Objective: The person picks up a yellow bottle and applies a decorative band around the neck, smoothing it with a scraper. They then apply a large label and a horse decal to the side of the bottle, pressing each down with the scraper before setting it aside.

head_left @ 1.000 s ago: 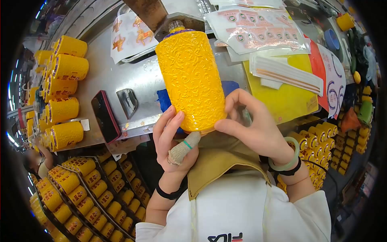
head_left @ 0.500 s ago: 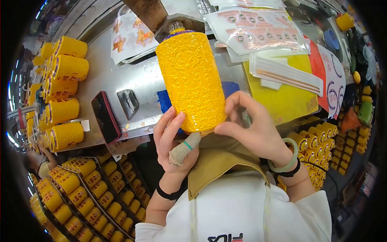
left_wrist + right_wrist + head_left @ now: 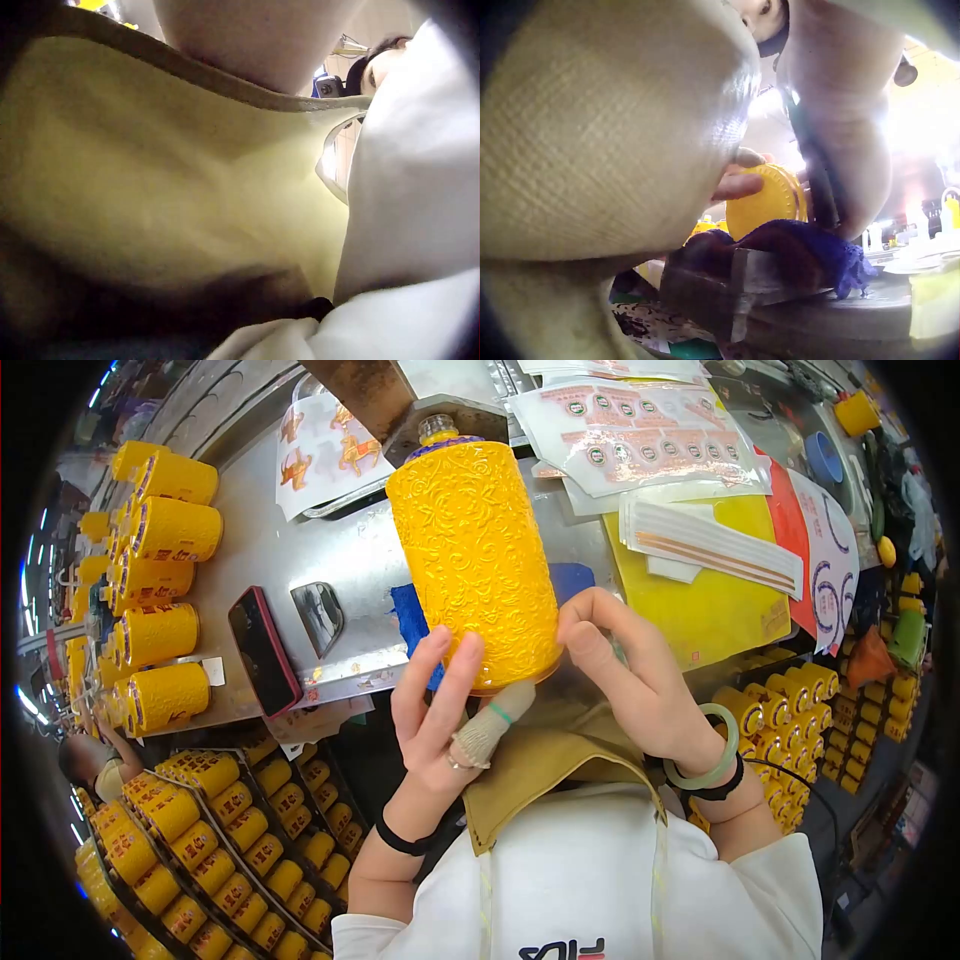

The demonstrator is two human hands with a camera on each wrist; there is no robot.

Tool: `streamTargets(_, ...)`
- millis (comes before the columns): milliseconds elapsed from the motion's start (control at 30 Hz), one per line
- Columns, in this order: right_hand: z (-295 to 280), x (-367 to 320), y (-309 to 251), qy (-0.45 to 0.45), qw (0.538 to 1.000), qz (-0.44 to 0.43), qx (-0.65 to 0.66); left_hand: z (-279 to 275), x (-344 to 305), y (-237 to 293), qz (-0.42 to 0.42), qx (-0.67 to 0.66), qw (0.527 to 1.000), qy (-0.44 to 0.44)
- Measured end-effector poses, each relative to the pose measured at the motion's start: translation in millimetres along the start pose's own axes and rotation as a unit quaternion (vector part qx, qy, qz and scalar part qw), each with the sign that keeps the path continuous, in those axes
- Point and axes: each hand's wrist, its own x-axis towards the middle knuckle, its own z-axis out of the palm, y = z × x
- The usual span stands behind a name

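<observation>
From above, the head view looks down on the bottle [image 3: 475, 550], cloth [image 3: 408, 612] and bench [image 3: 350, 550]. The left wrist view faces up, close to the apron [image 3: 172, 172]; the right, low, shares bottle and cloth.

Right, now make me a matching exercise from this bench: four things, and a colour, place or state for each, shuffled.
1. large bottle
2. phone
3. paper strips
4. left hand

A. lying on the yellow sheet
B. wearing a knitted finger cover with a green band
C. all yellow on its body, with a raised pattern
D. dark, with a red edge, lying on the metal table

Pairs: 1-C, 2-D, 3-A, 4-B
</observation>
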Motion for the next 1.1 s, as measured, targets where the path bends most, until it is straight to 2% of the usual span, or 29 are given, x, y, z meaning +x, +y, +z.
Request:
streamTargets(100,-3,-2,0,-0.009,0.999,0.024,0.031,4,9,-3,0.046,0.008,0.999,-0.023)
streamTargets(200,-9,-5,3,-0.014,0.999,0.013,0.047,2,16,2,0.016,-0.054,0.998,-0.002)
streamTargets(267,-19,-9,7,0.033,0.995,0.032,0.092,9,2,-10,0.001,-0.112,0.993,0.047)
streamTargets(300,-24,-9,11,0.066,0.995,0.004,0.068,10,1,-5,0.002,-0.113,0.993,0.046)
streamTargets(367,-36,-8,21,0.106,0.99,-0.001,0.094,14,-4,8,-0.155,-0.111,0.978,0.089)
streamTargets(400,-35,-8,21,0.107,0.99,-0.001,0.093,12,-5,-1,-0.03,-0.038,0.997,0.067)
streamTargets(467,-30,-5,16,0.127,0.988,-0.005,0.084,11,2,1,0.0,0.002,0.999,0.045)
streamTargets(500,-27,-4,14,0.095,0.992,-0.016,0.083,10,12,3,0.032,0.041,0.998,0.025)
streamTargets(600,-20,-7,-1,0.025,0.998,-0.022,0.054,5,26,-3,0.059,0.005,0.998,0.004)
streamTargets(633,-26,-8,-2,0.03,0.998,-0.031,0.046,3,25,-6,0.074,-0.025,0.997,-0.005)
streamTargets(667,-31,-10,-2,0.063,0.997,-0.016,0.041,6,17,-6,0.049,-0.038,0.997,0.039)
streamTargets(700,-38,-12,0,0.096,0.995,0.001,0.037,6,17,-1,0.055,-0.044,0.997,0.044)
streamTargets(767,-49,-11,11,0.118,0.993,-0.006,0.02,8,18,12,-0.062,-0.086,0.992,0.067)
streamTargets(833,-52,-8,11,0.136,0.991,-0.008,0.015,15,14,12,-0.068,-0.078,0.993,0.051)
streamTargets(900,-41,-6,-1,0.126,0.992,0.007,-0.006,13,23,10,0.028,0.05,0.998,-0.002)
streamTargets(933,-36,-5,-5,0.071,0.997,-0.006,-0.006,13,28,11,0.036,0.074,0.996,-0.032)
streamTargets(1000,-36,-2,-7,-0.004,1.0,-0.017,-0.004,14,26,9,0.053,0.083,0.995,-0.017)
streamTargets(1033,-40,-1,-6,0.0,1.0,-0.021,-0.008,14,27,6,0.068,0.093,0.993,-0.007)
streamTargets(1067,-45,0,-5,0.019,1.0,-0.004,0.003,15,30,2,0.08,0.088,0.992,0.046)
streamTargets(1100,-51,-1,-5,0.037,0.999,0.013,0.015,14,37,6,0.083,0.083,0.992,0.049)
